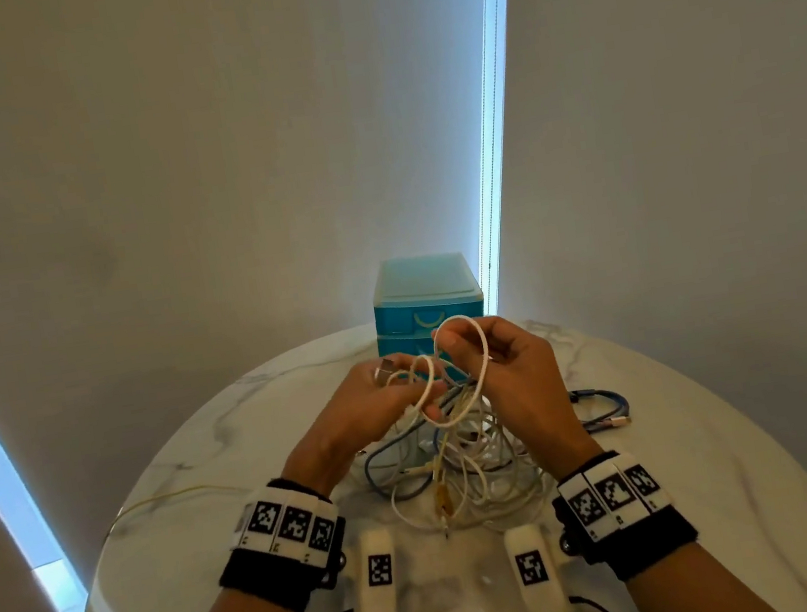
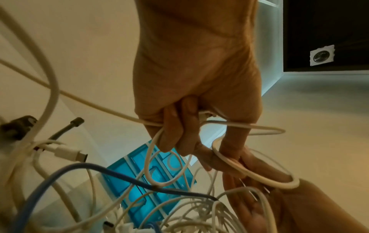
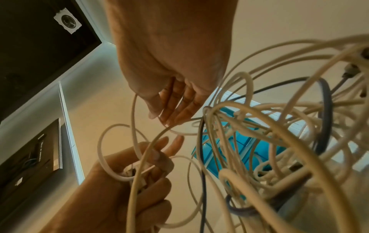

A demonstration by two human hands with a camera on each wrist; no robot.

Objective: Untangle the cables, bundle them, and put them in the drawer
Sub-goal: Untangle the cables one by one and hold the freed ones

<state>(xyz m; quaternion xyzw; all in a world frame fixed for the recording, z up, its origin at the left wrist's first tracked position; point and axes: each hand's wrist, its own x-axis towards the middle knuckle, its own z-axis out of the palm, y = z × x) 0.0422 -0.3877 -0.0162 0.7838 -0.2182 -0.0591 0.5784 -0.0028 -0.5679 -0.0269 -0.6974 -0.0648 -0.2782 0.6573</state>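
Above the middle of the round marble table, the left hand and right hand both grasp loops of a smooth white cable lifted from the tangled cables, the blue plastic drawer unit at the far edge.

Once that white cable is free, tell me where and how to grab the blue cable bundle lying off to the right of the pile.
Take the blue cable bundle at the middle of its folded loops, coming from above with the right hand, which is nearer. It lies flat on the table, apart from the tangle, its strands running side by side, so one pinch across them probably gathers all. Avoid the plug end toward you.
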